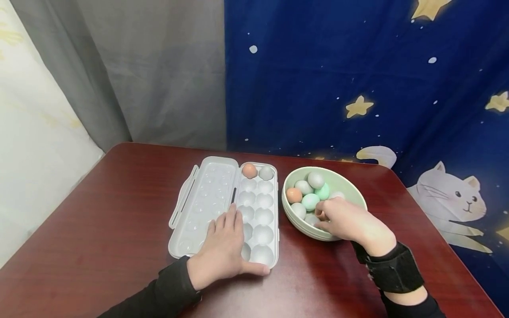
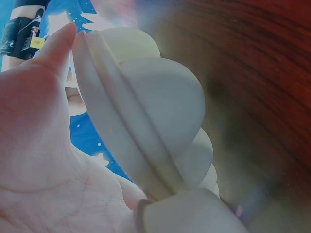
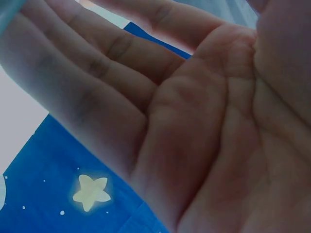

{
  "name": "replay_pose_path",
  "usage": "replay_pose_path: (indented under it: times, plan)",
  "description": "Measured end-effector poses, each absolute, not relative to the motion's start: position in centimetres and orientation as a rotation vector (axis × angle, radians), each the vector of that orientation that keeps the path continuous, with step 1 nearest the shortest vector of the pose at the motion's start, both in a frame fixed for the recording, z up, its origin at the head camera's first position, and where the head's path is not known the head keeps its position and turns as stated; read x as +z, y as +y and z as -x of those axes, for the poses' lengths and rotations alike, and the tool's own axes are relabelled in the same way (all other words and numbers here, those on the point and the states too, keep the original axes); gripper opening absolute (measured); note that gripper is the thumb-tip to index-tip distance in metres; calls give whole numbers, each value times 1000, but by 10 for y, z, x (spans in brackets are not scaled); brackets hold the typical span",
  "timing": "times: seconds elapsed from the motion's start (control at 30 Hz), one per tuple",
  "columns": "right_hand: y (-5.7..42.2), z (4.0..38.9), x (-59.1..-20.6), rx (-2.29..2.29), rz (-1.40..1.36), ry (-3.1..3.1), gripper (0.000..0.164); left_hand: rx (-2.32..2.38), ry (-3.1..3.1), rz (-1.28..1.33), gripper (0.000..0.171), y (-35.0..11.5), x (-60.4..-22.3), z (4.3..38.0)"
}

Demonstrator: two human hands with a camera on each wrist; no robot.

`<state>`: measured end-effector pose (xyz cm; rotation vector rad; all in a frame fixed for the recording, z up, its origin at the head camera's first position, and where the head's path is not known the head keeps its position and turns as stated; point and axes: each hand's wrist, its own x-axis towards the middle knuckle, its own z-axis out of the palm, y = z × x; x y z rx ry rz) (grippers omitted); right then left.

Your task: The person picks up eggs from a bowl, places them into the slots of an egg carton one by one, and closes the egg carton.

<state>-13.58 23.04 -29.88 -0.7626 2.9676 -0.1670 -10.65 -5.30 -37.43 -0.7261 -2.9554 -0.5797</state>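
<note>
- A white plastic egg carton (image 1: 264,216) lies opened out on the dark red wood-grain table (image 1: 79,212), its lid (image 1: 210,190) folded back on the left and a long narrow flap (image 1: 184,196) along the lid's outer edge.
- In the carton's far row sit an orange-brown egg (image 1: 249,171) on the left and a greyish-white egg (image 1: 266,173) on the right; the cups nearer the person that can be seen are bare.
- The person's left hand (image 1: 222,245) lies over the near part of the carton, about the hinge between lid and cups. Its fingers are extended and fairly close together, the thumb stretched wide towards the near right corner; it grips no egg.
- The left wrist view shows the carton's rim and rounded cup undersides beside the palm, with the thumb at the rim.
- Just right of the carton stands a pale green bowl (image 1: 354,190) of eggs: an orange-brown one (image 1: 294,195) at the left wall, two mint-green ones (image 1: 310,202) (image 1: 322,191) towards the middle, and several greyish-white ones, the topmost (image 1: 316,180) at the far side.
- The person's right hand (image 1: 350,221) reaches over the bowl's near right rim, fingers bent down among the eggs. The fingertips are hidden even in the right wrist view, so whether they pinch an egg cannot be told.
- Black sleeves (image 1: 159,287) cover both forearms, and a black band (image 1: 395,269) circles the right wrist.
- Behind the table hang a grey curtain (image 1: 171,79) and a blue one (image 1: 286,101) printed with stars and a cat (image 1: 457,198).
</note>
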Motion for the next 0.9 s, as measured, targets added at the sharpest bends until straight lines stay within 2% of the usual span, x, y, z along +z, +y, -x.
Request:
replay_pose_path:
  times: [0.6,0.9]
  plan:
    - [232,147,-312,-193,790,2924,17,-569,-2962,730,136,-53,-375,105]
    - [235,152,-313,-233,813,2909,12,-529,-2956,737,136,-53,-375,107]
